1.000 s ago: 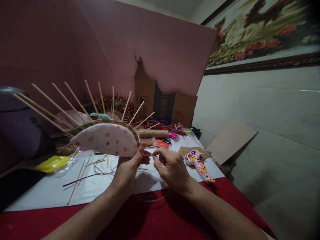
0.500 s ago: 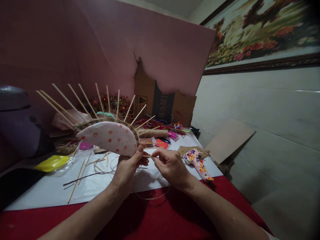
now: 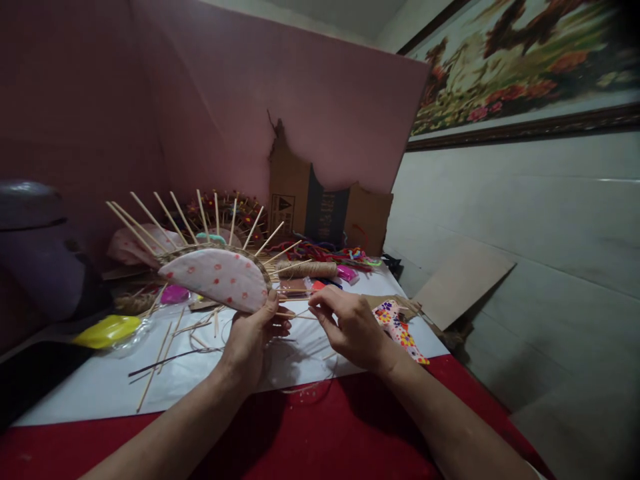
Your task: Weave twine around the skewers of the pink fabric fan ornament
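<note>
My left hand (image 3: 250, 340) is closed on the lower right corner of a half-round, white padded piece with red dots (image 3: 215, 277). Wooden sticks (image 3: 199, 217) fan out from its curved edge, and brown twine is woven around their bases. My right hand (image 3: 350, 327) is just right of it, thumb and forefinger pinched beside the tips of the lowest sticks. A thin strand of twine runs to these fingers, and a loose loop of it hangs below, over the red cloth. The fingertips partly hide the strand.
Loose sticks (image 3: 150, 377) and a yellow packet (image 3: 107, 331) lie left on the white sheet. A flower-patterned glue gun (image 3: 400, 327) is at right. Behind are a twine roll (image 3: 313, 269), colourful pipe cleaners (image 3: 325, 252) and upright cardboard (image 3: 290, 193). A purple appliance (image 3: 30, 260) stands far left.
My right hand has moved slightly right, away from my left hand. The padded piece has tilted and shifted a little, its stick tips now lower in view.
</note>
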Available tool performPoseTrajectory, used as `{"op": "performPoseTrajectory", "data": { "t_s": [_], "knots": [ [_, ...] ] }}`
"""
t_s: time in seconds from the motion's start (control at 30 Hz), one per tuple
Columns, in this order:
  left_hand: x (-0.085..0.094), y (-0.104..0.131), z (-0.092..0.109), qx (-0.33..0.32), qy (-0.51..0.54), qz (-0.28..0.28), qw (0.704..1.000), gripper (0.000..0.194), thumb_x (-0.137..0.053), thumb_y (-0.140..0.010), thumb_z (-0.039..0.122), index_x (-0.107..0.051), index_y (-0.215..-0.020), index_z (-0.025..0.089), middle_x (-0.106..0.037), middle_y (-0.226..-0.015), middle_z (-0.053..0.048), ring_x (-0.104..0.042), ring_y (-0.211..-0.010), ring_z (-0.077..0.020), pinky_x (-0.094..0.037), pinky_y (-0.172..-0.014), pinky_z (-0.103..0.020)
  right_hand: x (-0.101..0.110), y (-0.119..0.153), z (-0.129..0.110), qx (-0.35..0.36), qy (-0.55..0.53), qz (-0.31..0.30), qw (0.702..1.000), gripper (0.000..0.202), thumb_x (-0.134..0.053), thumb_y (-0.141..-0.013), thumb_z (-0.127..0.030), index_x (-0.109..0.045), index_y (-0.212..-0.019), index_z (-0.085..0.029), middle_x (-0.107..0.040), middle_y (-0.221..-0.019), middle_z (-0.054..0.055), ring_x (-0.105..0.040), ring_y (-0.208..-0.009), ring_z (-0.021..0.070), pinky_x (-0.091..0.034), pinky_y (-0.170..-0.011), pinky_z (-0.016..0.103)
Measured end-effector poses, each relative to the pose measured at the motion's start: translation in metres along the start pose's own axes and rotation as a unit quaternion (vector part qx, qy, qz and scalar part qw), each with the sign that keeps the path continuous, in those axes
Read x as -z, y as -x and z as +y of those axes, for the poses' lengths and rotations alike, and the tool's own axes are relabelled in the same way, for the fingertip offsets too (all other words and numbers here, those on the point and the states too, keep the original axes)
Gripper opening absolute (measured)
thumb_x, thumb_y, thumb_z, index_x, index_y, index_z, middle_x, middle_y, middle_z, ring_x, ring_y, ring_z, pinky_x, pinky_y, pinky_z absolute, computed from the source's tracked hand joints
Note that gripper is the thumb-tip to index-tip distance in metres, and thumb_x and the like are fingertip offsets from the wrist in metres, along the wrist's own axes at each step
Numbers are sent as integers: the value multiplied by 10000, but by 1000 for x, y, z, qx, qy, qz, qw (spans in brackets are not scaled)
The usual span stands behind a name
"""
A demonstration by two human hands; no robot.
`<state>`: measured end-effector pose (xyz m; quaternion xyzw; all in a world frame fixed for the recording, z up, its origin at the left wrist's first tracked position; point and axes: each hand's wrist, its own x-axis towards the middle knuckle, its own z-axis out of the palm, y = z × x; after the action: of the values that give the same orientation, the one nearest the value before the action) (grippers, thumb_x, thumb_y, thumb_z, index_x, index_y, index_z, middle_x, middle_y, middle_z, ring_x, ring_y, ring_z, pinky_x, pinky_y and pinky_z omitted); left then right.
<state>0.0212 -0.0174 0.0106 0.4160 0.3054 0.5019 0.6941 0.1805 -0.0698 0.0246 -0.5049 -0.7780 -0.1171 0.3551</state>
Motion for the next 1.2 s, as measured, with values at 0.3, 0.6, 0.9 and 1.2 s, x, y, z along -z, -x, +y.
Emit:
{"op": "performPoseTrajectory", "data": {
  "t_s": [0.3,0.6,0.9,1.2],
  "knots": [
    [3,-4,-4,20,-15,-23,999,330,-665,-700,403,-624,-805,93,-638,-650,-55,-552,-522,-131,-415,-519,-253,1,-4,13,2,70,13,997,139,-427,-887,-142,-557,-841,-154,-566,-791,52,-537,-736,161,-418,-684,282],
    [-2,2,3,84,-9,-61,995,240,-639,-731,337,-627,-781,102,-639,-633,-61,-558,-543,-139,-421,-537,-252,-1,-2,12,-28,108,38,993,112,-491,-885,-221,-546,-806,-163,-562,-776,39,-539,-723,154,-391,-648,266],
    [-2,1,4,100,9,-54,994,179,-531,-828,248,-618,-779,99,-638,-628,-58,-564,-535,-138,-435,-550,-256,-2,-1,10,-30,106,57,992,118,-515,-867,-224,-555,-768,-173,-576,-744,28,-536,-682,147,-364,-612,262],
    [-2,0,6,93,27,-50,994,227,-472,-869,258,-606,-773,102,-632,-638,-61,-559,-533,-136,-433,-544,-254,-3,0,8,-33,98,63,993,142,-453,-877,-177,-548,-772,-167,-560,-740,37,-525,-674,151,-367,-604,268]
  ]
}}
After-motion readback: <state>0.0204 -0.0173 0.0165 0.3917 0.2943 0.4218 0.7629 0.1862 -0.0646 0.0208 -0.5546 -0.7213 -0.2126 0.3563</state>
